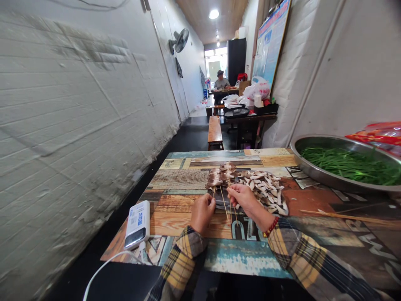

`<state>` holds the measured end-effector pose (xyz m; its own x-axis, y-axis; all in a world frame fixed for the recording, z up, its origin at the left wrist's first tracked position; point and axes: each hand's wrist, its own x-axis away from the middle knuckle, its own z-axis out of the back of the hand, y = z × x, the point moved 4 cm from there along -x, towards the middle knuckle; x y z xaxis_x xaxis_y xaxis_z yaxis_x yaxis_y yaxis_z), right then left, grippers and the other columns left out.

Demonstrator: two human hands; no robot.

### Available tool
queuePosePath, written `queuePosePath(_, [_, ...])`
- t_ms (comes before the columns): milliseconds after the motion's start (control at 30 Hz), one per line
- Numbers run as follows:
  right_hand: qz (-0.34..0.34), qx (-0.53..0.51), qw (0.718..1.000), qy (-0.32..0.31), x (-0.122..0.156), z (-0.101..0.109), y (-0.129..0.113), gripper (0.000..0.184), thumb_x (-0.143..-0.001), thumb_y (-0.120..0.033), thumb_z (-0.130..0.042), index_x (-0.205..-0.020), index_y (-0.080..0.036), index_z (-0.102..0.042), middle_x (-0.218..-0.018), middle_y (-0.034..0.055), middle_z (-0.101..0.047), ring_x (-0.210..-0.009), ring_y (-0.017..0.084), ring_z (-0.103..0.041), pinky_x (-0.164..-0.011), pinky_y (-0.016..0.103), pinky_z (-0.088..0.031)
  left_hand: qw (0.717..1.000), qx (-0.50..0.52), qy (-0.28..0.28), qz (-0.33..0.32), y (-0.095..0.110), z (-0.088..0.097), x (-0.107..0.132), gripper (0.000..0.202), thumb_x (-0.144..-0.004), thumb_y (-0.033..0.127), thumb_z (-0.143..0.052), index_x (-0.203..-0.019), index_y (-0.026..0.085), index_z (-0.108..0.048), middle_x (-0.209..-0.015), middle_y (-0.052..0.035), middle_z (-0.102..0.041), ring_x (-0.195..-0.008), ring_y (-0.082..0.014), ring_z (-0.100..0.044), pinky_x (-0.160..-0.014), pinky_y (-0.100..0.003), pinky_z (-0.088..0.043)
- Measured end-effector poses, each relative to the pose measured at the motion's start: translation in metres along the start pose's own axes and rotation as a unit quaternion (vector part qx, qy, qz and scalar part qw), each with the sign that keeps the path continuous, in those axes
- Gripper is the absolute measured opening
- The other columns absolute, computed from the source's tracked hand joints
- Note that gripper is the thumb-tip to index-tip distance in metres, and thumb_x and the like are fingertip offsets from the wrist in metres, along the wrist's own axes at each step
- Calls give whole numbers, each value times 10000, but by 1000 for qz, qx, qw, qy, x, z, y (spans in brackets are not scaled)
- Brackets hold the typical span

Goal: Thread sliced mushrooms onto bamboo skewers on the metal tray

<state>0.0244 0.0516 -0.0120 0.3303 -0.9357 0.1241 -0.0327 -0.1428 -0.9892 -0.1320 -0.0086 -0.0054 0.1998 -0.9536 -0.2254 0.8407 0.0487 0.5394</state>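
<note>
Two hands work over the table (pixel 175 179): the left hand (pixel 203 213) curls shut around bamboo skewers (pixel 224 203), and the right hand (pixel 242 200) pinches one just below threaded mushroom slices (pixel 221 175). Loose mushroom slices (pixel 261 188) lie heaped at 1 o'clock, with a steel basin (pixel 313 174) of green stalks (pixel 351 165) farther out at 2 o'clock.

I'm working with both forearms reaching forward, the plaid left sleeve (pixel 180 259) and right sleeve (pixel 297 255) pushed toward the wrists. My left hand (pixel 203 213) is curled closed, knuckles up. My right hand (pixel 242 200) angles inward just beside it, not touching, its fingers (pixel 232 191) pinched together. A red beaded bracelet (pixel 271 227) circles my right wrist (pixel 261 217).
</note>
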Motion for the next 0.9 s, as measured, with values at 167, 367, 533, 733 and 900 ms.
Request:
queuePosePath(167, [-53, 25, 998, -19, 0, -4, 10, 191, -774, -258, -575, -624, -141, -561, -489, -40, -552, -339, 42, -449, -315, 131, -363, 1000, 10, -10, -6, 1, -4, 0, 224, -836, 286, -502, -654, 171, -565, -595, -6, -564, -578, -135, -507, -564, -243, -285])
queuePosePath(367, [-42, 42, 998, -12, 0, 3, 11, 93, -760, -207, -572, -688, -148, -583, -497, -49, -561, -362, 59, -483, -324, 136, -390, 998, 54, 33, -24, -8, 8, 8, 265, -861, 400, -477, -733, 180, -548, -650, -2, -550, -627, -148, -510, -596, -253, -336])
queuePosePath(533, [-36, 91, 995, -8, -7, -8, 15, 74, -755, -148, -517, -736, -156, -588, -474, -62, -542, -361, 71, -500, -326, 142, -389, 996, 78, 25, -44, -8, 2, 12, 214, -866, 357, -462, -751, 187, -522, -692, -9, -539, -654, -156, -510, -618, -268, -367])
queuePosePath(733, [-33, 125, 991, -28, -19, -23, 20, 145, -729, -91, -495, -657, -164, -597, -389, -79, -497, -318, 70, -469, -322, 139, -372, 993, 101, 30, -51, 6, -8, 5, 131, -827, 242, -455, -715, 191, -501, -700, -20, -540, -685, -167, -515, -625, -275, -380])
queuePosePath(900, [-35, 145, 988, -37, -15, -20, 14, 171, -748, -96, -497, -605, -162, -563, -413, -57, -541, -332, 80, -502, -335, 152, -405, 992, 112, 27, -57, 2, -10, 3, 160, -833, 314, -483, -747, 184, -521, -715, -23, -553, -680, -167, -520, -638, -284, -393])
